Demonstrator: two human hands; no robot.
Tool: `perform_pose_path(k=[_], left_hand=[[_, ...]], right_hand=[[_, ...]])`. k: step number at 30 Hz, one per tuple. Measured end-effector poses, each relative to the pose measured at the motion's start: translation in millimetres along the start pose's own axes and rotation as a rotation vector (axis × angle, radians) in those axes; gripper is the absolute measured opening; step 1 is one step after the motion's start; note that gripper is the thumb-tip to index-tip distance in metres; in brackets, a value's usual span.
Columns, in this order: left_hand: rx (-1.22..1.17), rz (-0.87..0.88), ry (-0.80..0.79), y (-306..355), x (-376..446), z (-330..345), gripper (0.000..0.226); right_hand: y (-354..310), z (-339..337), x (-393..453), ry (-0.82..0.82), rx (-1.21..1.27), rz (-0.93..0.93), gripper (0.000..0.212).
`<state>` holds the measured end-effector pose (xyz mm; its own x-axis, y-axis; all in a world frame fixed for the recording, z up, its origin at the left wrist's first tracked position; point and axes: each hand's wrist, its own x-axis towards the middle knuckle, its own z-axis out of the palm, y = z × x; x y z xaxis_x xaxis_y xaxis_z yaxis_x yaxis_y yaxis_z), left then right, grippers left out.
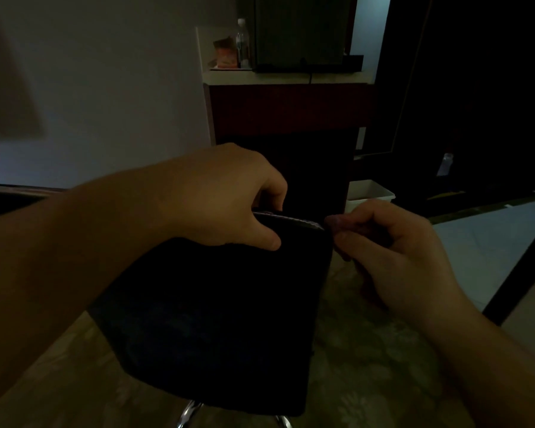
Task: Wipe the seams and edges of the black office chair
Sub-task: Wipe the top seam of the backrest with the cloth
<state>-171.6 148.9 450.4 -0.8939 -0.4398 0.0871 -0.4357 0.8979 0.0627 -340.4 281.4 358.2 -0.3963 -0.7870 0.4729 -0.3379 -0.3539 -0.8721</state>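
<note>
Really dark shot. Left hand (226, 196) has its grip wrapped over the black chair (217, 319) top edge; right hand (393, 254) pinches a purplish cloth (332, 223) at the corner seam, mostly hidden.

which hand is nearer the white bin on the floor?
Right. The right hand, pinching a dark cloth at the chair corner, sits just below the white bin; the left hand grips the chair top edge farther left.
</note>
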Motion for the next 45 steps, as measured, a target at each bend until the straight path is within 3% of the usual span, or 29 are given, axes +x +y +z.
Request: perform_pose_path(k=[7,11,16,23,27,33,41,45], left_hand=[[-0.002,0.007,0.003,0,-1,1,0.034],[0.001,-0.011,0.006,0,0,1,0.035],[-0.009,-0.004,-0.010,3,0,0,0.034],[0.015,-0.002,-0.010,3,2,0,0.034],[0.015,0.005,0.005,3,4,0,0.032],[0.010,0.024,0.030,2,4,3,0.038],[-0.013,0.024,0.023,2,5,2,0.038],[0.030,0.051,0.015,2,5,3,0.035]], right_hand=[[3,0,-1,-0.007,0.219,0.053,0.024],[9,1,4,-0.025,0.054,0.012,0.029],[6,-3,-1,-0.047,0.056,-0.064,0.024],[5,-5,0,-0.049,0.086,0.003,0.027],[6,-4,4,-0.034,0.058,0.008,0.037],[4,-2,-1,-0.037,0.021,-0.036,0.005],[2,-4,8,0.011,-0.242,-0.185,0.013],[-9,-7,6,-0.107,-0.331,-0.250,0.007]])
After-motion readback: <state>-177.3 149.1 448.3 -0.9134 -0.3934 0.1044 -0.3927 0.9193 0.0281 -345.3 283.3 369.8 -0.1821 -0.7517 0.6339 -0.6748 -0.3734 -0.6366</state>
